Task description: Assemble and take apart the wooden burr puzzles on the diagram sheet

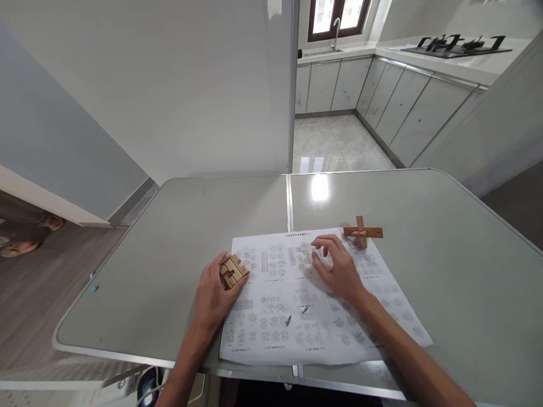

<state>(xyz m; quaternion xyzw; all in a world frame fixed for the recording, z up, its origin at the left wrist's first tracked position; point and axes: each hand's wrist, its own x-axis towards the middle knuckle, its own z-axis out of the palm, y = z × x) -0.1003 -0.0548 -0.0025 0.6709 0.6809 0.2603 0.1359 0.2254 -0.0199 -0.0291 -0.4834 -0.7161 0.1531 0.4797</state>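
Observation:
My left hand (214,297) is closed around a light wooden interlocking puzzle block (233,271), gripping it at the left edge of a printed sheet (280,285). The block has notched pieces and a small gap in its middle. Over the upper right of the sheet is my right hand (336,265), its fingers curled and apart with nothing between them. Just beyond it, a brown wooden cross-shaped puzzle (362,232) stands at the sheet's top right corner. Rows of small diagrams fill the paper, most too fine to read.
The grey folding table (212,209) has a metal seam down its middle and a metal rim. A small teal bit (94,289) lies near its left edge. Behind are a white partition (220,102) and a kitchen counter (352,53). A person's feet (25,246) show far left.

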